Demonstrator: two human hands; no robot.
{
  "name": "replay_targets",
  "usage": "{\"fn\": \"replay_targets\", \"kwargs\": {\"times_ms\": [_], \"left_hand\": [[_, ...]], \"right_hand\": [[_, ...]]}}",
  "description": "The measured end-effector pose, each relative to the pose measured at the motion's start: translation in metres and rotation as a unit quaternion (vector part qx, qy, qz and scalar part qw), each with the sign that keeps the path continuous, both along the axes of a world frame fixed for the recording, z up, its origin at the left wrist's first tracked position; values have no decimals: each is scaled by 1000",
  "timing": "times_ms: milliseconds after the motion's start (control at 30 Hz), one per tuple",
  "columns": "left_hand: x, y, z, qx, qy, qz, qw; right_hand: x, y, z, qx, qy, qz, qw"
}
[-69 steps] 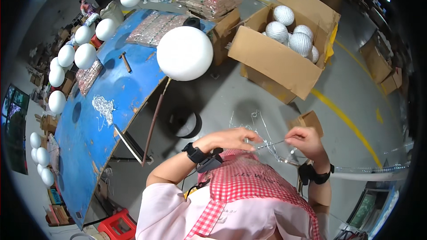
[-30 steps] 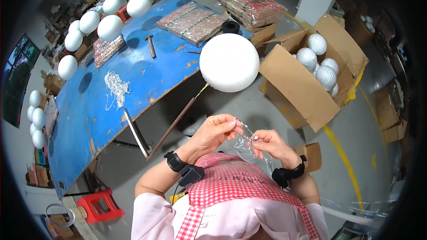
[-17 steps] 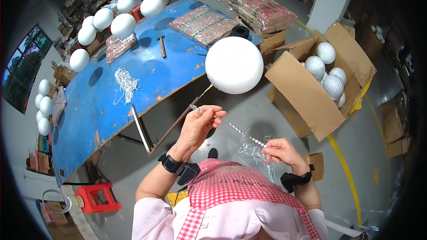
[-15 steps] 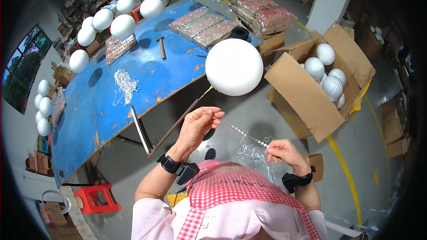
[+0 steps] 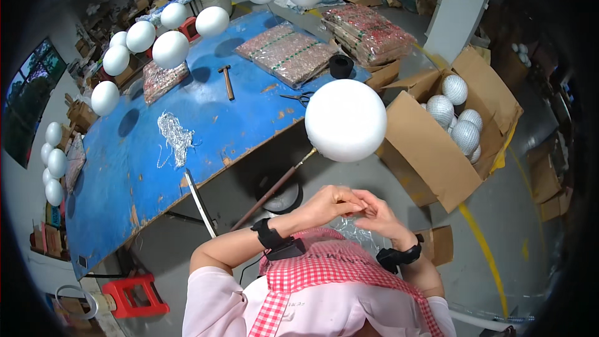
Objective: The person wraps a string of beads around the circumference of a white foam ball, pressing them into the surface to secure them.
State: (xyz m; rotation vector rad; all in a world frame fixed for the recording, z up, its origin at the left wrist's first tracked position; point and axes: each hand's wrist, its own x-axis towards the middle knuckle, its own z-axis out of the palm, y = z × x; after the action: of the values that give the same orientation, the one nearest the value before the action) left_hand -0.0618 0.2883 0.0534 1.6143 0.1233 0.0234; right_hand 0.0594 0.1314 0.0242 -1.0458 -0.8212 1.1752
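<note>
Both hands, left hand (image 5: 327,203) and right hand (image 5: 377,212), pinch a silver bead strand (image 5: 355,232) below the white ball (image 5: 345,120). Open floor separates ball from table (image 5: 125,168) edge; brown box (image 5: 437,150) stands right.

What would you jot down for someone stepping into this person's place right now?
Left hand and right hand: fingertips together in front of the chest, over a glittery strand in a clear bag on the lap; the grip itself is too small to make out.
White foam ball on its stick stands just ahead, bare.
Mirrored balls sit in the open cardboard box.
Scissors and hammer lie on the blue table.
</note>
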Motion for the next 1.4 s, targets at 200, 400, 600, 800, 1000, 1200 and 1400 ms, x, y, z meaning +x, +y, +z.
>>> {"fn": "replay_targets", "kwargs": {"times_ms": [200,400,600,800,1000,1200,1400], "left_hand": [[-4,53,-6,81,-41,35,995],[-10,100,-30,-54,37,14,998],[-8,129,-44,-76,25,13,997],[1,157,-53,-88,3,37,995],[6,175,-63,-59,-16,65,996],[15,190,-92,-63,-25,173,983],[22,190,-93,-145,16,141,979]], "right_hand": [[-1,42,1,-103,-88,-95,986],[-12,75,9,-184,-136,-93,969],[-30,118,1,-192,-169,-129,958],[-33,149,-16,-181,-249,-242,920],[-52,177,-2,-184,-468,-319,803],[-53,193,-7,-171,-522,-387,741],[-56,207,-11,-164,-553,-425,697]]}}
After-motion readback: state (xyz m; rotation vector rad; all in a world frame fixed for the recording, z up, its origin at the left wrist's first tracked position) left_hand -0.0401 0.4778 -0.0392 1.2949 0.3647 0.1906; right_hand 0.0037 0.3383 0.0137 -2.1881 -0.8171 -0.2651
